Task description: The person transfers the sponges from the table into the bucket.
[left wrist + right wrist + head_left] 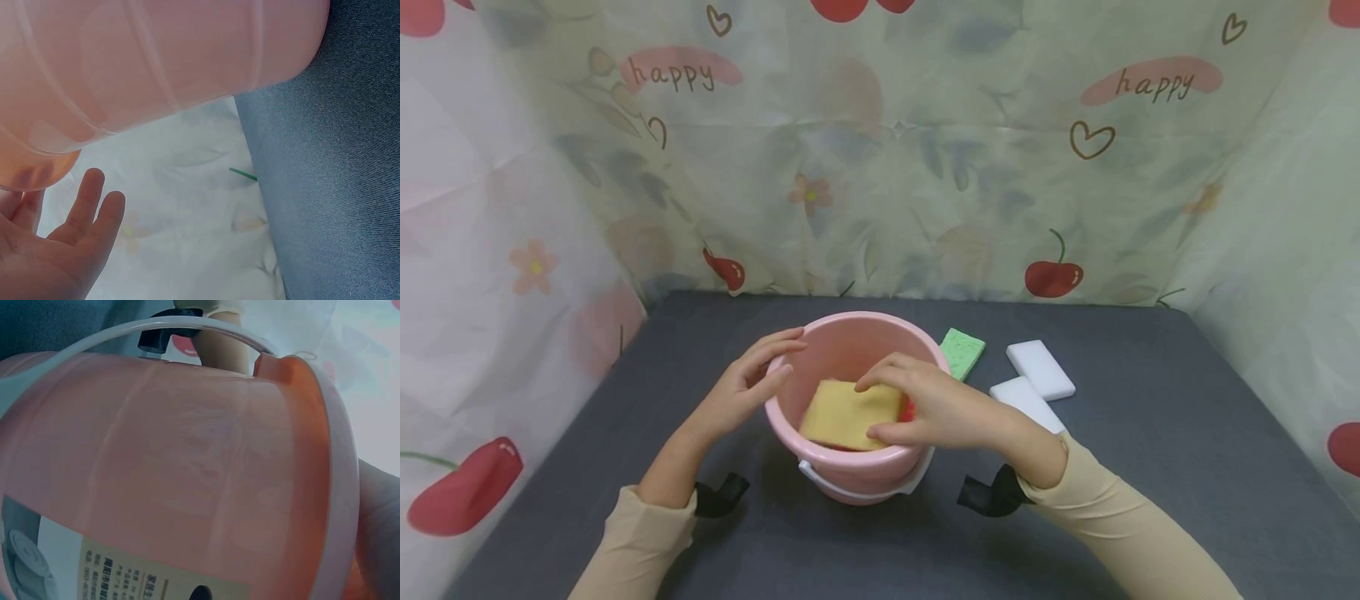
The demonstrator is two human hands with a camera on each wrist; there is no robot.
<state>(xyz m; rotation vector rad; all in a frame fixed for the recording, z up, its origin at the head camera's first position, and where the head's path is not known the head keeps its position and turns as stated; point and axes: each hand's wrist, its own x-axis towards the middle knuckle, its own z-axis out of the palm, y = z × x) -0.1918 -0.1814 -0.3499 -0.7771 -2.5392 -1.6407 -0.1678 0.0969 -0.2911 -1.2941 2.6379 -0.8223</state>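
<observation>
A pink bucket (859,479) stands on the dark tabletop, its white handle hanging down in front. Inside lies a yellow sponge (842,417), with something red showing beside it. My right hand (936,404) reaches over the right rim and pinches the sponge between thumb and fingers. In the right wrist view the bucket wall (187,456) hides most of that hand. My left hand (741,392) is at the left rim, fingertips against it. Its fingers look relaxed in the left wrist view, where the hand (56,250) shows beside the bucket's rim.
Right of the bucket lie a green sponge (962,350) and two white sponge blocks (1041,369), one partly behind my right forearm. A printed label (125,572) is on the bucket's side. Patterned cloth (895,208) hangs behind and at both sides of the dark tabletop (1150,450).
</observation>
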